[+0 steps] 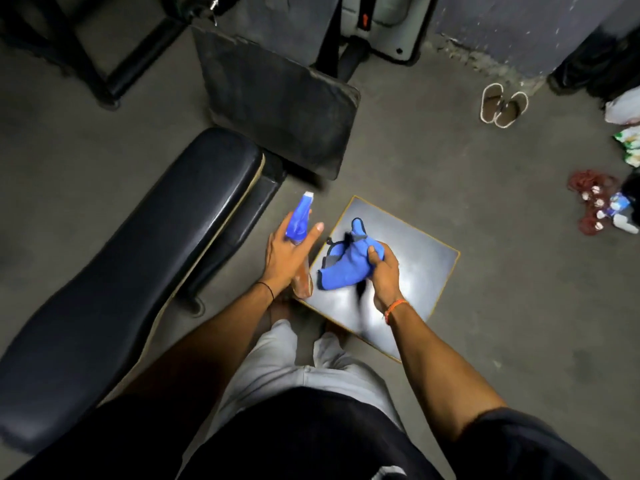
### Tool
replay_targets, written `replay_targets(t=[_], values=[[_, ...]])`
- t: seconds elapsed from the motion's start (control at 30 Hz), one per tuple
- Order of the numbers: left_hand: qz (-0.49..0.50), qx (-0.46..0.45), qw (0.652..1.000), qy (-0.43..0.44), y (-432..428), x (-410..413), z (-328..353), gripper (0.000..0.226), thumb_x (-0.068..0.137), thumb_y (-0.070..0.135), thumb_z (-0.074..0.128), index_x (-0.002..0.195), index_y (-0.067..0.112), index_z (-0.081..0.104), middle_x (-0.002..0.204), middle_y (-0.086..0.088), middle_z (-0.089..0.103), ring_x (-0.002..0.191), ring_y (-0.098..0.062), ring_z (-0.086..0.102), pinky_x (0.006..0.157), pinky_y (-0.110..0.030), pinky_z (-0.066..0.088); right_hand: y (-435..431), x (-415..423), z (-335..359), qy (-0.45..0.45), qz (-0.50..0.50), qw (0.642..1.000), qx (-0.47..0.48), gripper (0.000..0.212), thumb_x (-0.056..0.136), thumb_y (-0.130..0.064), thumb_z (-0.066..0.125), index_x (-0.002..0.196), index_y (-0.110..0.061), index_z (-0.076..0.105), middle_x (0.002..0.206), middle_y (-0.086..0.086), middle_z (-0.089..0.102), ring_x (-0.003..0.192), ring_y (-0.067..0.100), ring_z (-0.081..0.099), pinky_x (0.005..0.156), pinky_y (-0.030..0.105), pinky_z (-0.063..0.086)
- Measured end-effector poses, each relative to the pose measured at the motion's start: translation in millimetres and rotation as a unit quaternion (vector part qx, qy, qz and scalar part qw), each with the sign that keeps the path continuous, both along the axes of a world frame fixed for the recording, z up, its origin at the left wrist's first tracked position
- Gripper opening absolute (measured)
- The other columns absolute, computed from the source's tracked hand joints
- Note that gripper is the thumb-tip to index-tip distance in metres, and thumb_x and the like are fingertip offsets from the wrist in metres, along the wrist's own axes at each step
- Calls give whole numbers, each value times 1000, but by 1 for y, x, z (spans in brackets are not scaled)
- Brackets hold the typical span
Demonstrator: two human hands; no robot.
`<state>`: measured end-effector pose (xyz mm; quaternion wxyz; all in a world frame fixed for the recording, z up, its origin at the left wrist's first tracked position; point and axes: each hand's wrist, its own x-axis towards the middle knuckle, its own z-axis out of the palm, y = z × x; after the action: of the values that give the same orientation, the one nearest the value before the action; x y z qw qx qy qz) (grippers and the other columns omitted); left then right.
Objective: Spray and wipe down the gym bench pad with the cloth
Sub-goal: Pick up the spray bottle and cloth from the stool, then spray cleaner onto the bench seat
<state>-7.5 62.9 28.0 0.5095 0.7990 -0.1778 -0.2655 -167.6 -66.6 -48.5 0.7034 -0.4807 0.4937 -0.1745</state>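
Note:
A long black gym bench pad (131,271) runs diagonally across the left side. My left hand (287,251) grips a spray bottle (298,220) with a blue trigger head and an amber body, its nozzle pointing up and away, just right of the pad's far end. My right hand (384,271) is closed on a crumpled blue cloth (346,268), held over a small square grey stool top (422,271) with a yellow edge.
A worn black angled pad (277,105) stands beyond the bench. Black machine frames (86,53) fill the far left. A pair of sandals (502,105), bags and red clutter (602,202) lie on the concrete floor at right. My legs are below.

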Motion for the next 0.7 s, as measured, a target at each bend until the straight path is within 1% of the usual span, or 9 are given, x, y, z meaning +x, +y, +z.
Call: replay_targets(t=[0.1, 0.23, 0.33, 0.4, 0.47, 0.53, 0.57, 0.63, 0.7], values=[[54, 16, 998, -27, 38, 15, 6, 42, 91, 35, 72, 129, 20, 65, 124, 9, 71, 113, -6, 64, 101, -19, 45, 12, 36, 13, -17, 72, 997, 13, 36, 97, -25, 58, 126, -4, 63, 121, 15, 72, 107, 23, 68, 99, 42, 55], [159, 5, 987, -8, 97, 34, 8, 41, 85, 32, 66, 126, 28, 66, 119, 8, 72, 107, -22, 67, 101, -36, 50, 47, 91, 25, -6, 183, 983, 9, 22, 102, -22, 58, 121, -18, 67, 121, 7, 72, 110, 22, 67, 108, 47, 50], [239, -21, 971, 23, 146, 49, 8, 40, 88, 20, 68, 125, 33, 65, 115, 14, 72, 107, -15, 68, 96, -27, 51, 86, 135, 30, 3, 242, 970, -14, 31, 97, -29, 61, 123, -14, 67, 123, 10, 72, 108, 21, 66, 109, 47, 50], [279, -38, 959, 35, 183, 59, 5, 44, 87, 25, 69, 127, 40, 60, 115, 21, 69, 107, -9, 67, 94, -21, 48, 114, 164, 32, 12, 283, 959, -19, 30, 98, -28, 60, 123, -13, 66, 122, 11, 73, 106, 21, 66, 107, 48, 51], [313, -42, 948, 35, 221, 70, 0, 48, 85, 33, 72, 131, 38, 59, 118, 22, 67, 103, -11, 67, 94, -22, 49, 145, 192, 37, 30, 324, 945, -30, 25, 102, -24, 58, 123, -12, 65, 121, 10, 72, 106, 19, 66, 105, 48, 51], [339, -40, 939, 30, 262, 80, -1, 44, 88, 30, 74, 130, 35, 61, 113, 20, 68, 92, -4, 64, 87, -16, 49, 178, 220, 41, 41, 357, 932, -40, 24, 103, -22, 56, 124, -11, 64, 122, 10, 72, 110, 20, 65, 103, 43, 53], [352, -38, 935, 28, 281, 85, -2, 37, 89, 28, 74, 125, 33, 64, 103, 16, 67, 82, -1, 62, 80, -14, 48, 194, 234, 42, 44, 372, 926, -46, 24, 104, -20, 55, 124, -11, 64, 119, 7, 72, 110, 18, 65, 99, 37, 54], [383, -34, 923, 31, 318, 93, -3, 27, 89, 30, 76, 114, 31, 67, 84, 11, 62, 69, -2, 57, 70, -13, 47, 229, 261, 43, 51, 406, 910, -60, 22, 105, -15, 51, 122, -11, 64, 106, -2, 72, 98, 8, 68, 82, 19, 54], [415, -31, 909, 37, 352, 101, -5, 23, 87, 36, 78, 107, 31, 68, 77, 12, 61, 66, -4, 58, 71, -21, 51, 261, 286, 39, 57, 439, 894, -74, 23, 106, -14, 50, 123, -9, 64, 103, -4, 70, 90, 2, 66, 68, 8, 50]])
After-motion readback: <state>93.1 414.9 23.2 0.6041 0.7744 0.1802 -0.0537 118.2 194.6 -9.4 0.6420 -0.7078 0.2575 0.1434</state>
